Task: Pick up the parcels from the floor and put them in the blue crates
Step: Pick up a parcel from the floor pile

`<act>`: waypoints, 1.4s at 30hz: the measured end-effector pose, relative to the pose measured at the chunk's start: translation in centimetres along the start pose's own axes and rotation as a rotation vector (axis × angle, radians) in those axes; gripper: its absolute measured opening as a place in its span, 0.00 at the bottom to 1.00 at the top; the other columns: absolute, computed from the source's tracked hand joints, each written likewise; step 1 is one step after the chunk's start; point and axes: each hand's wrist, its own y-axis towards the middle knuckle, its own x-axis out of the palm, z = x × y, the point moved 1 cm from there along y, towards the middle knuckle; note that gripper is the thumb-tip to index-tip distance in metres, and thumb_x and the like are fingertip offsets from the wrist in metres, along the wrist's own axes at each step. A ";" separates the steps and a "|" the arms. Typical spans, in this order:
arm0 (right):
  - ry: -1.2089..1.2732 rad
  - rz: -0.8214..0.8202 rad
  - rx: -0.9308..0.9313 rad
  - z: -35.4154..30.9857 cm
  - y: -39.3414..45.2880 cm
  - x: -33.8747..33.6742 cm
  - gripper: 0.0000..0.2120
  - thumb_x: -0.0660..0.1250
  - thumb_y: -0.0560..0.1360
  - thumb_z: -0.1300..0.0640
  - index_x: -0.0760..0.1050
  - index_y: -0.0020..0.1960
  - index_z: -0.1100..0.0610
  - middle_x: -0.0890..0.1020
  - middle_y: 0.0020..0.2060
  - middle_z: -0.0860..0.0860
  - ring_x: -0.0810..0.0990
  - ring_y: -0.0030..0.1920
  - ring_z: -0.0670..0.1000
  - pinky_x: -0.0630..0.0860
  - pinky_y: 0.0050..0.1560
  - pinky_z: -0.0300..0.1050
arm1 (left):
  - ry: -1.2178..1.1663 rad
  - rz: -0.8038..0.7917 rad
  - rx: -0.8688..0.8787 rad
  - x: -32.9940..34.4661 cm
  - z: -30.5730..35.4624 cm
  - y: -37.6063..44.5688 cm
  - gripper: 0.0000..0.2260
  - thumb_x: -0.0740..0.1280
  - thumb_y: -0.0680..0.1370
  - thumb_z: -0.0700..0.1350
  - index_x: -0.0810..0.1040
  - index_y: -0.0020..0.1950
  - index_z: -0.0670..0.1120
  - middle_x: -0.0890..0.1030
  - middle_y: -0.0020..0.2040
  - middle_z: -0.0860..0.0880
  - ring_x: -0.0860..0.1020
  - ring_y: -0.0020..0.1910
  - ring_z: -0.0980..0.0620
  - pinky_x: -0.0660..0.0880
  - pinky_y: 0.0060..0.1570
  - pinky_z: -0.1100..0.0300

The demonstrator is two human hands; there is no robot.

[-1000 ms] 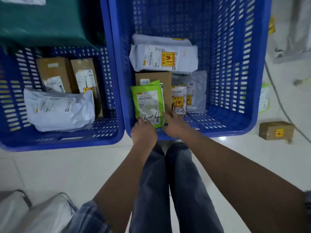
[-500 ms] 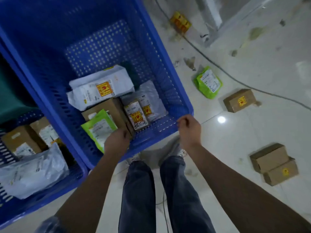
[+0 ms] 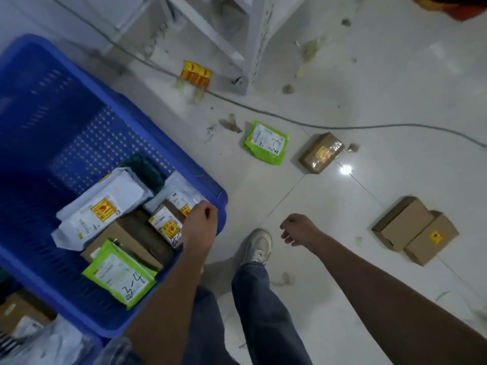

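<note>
The blue crate [image 3: 66,114] fills the left of the view. Inside it lie a green parcel marked "3-4" [image 3: 121,275], a white parcel [image 3: 102,209], a brown box [image 3: 137,238] and small yellow-labelled parcels [image 3: 166,225]. My left hand [image 3: 200,225] hangs over the crate's near right corner, fingers loosely curled, holding nothing. To its right, my right hand [image 3: 297,229] is over the floor, also loosely curled and empty. On the floor lie a green parcel marked "3-3" [image 3: 266,146], a taped brown box [image 3: 321,152] and two cardboard boxes [image 3: 403,222] [image 3: 432,238] side by side.
A grey cable [image 3: 290,122] runs across the white tiles behind the floor parcels. White metal frame legs [image 3: 253,48] stand at the back, with a yellow-labelled packet [image 3: 195,73] beside them. A second crate with parcels [image 3: 21,312] shows at bottom left. My shoe [image 3: 258,245] is between the hands.
My view has swung right, away from the crates toward the floor. My left hand has come off the green parcel in the crate and my right hand has left the crate's rim.
</note>
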 end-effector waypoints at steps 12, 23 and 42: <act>0.273 0.039 0.091 1.3 5.7 -6.8 0.06 0.57 0.77 0.63 0.71 0.43 0.61 0.75 0.31 0.56 0.72 0.29 0.52 0.67 0.31 0.40 | -0.072 -0.422 -0.277 7.4 8.3 8.4 0.12 0.57 0.80 0.40 0.68 0.36 0.45 0.75 0.34 0.42 0.73 0.31 0.49 0.74 0.35 0.55; 0.316 0.098 0.071 -2.0 15.5 -11.2 0.07 0.58 0.77 0.62 0.74 0.47 0.62 0.77 0.36 0.57 0.74 0.34 0.53 0.72 0.35 0.43 | -0.237 -0.467 -0.569 13.6 11.2 19.1 0.07 0.61 0.79 0.41 0.72 0.50 0.36 0.77 0.35 0.41 0.76 0.29 0.47 0.76 0.28 0.58; -0.359 0.136 -0.395 -11.2 33.5 -11.5 0.29 0.66 0.74 0.51 0.63 0.70 0.61 0.72 0.64 0.59 0.72 0.63 0.59 0.71 0.56 0.49 | -0.528 -0.451 -0.727 23.2 7.2 30.5 0.13 0.62 0.78 0.51 0.74 0.60 0.46 0.77 0.49 0.45 0.75 0.45 0.45 0.76 0.40 0.55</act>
